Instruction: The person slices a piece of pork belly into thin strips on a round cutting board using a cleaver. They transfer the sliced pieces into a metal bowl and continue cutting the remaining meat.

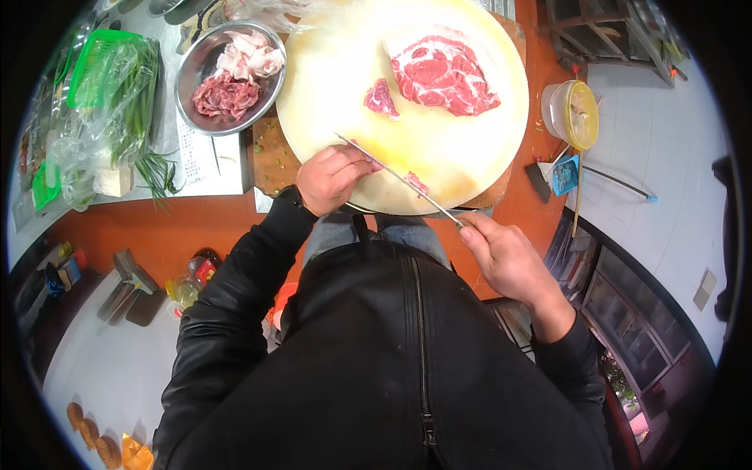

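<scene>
My right hand point(502, 252) grips the handle of a kitchen knife point(435, 204), whose blade slants up and left over a round, pale chopping board point(329, 76). The fingertips of my left hand point(333, 179) pinch a small piece of meat point(375, 166) against the board, right beside the blade. On the blade's other side lies a thin scrap of meat point(416, 183). Farther up the board rest a small chunk of red meat point(382, 100) and a large marbled slab point(443, 73). Glare washes out part of the board.
Left of the board stands a steel bowl point(185, 88) with sliced red meat point(226, 97) and pale fatty pieces point(249, 56). Bagged green onions point(138, 111) and a green basket point(88, 64) lie farther left. A lidded bucket point(558, 114) and a blue dustpan point(566, 175) are at right.
</scene>
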Tool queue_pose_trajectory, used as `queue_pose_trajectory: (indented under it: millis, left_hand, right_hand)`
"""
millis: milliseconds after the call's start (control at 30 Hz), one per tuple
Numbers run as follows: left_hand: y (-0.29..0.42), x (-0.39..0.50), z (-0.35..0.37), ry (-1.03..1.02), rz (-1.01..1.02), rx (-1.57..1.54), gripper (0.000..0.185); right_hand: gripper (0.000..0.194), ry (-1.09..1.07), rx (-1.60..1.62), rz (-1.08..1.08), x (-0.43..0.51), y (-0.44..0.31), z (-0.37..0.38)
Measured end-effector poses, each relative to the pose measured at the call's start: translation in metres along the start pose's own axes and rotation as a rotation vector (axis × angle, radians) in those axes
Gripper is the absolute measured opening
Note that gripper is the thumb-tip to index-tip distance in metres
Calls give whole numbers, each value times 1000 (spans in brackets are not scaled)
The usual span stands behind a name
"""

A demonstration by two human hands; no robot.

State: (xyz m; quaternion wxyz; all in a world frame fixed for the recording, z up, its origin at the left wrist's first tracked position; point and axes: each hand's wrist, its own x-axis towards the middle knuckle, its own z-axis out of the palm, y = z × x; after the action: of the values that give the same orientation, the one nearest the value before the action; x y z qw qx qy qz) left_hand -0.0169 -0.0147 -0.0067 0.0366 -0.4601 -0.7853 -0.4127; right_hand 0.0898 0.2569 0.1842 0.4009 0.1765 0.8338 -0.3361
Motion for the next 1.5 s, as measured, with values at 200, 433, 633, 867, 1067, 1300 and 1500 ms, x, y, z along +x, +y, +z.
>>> queue_pose_trajectory:
  millis: [200, 433, 633, 867, 1067, 1300, 1500]
  left_hand:
    - [2, 3, -6, -61, 3, 49, 42]
    - [2, 2, -7, -48, -27, 20, 44]
    - [2, 3, -5, -38, -15, 20, 43]
    - [2, 4, -8, -30, 6, 1, 43]
    - [-2, 2, -7, -3, 13, 6, 41]
    - [1, 4, -8, -45, 14, 26, 40]
    - [-1, 4, -10, -61, 68, 78, 43]
  right_hand:
    - [39, 212, 194, -445, 84, 0, 70]
    - [39, 114, 96, -218, 16, 19, 20]
    - [39, 38, 144, -194, 47, -17, 28]
    - [38, 117, 180, -293, 65, 38, 65]
    - [36, 6, 62, -129, -1, 32, 11]
    - [35, 122, 166, -314, 65, -7, 53]
    - [33, 171, 110, -308, 54, 47, 69]
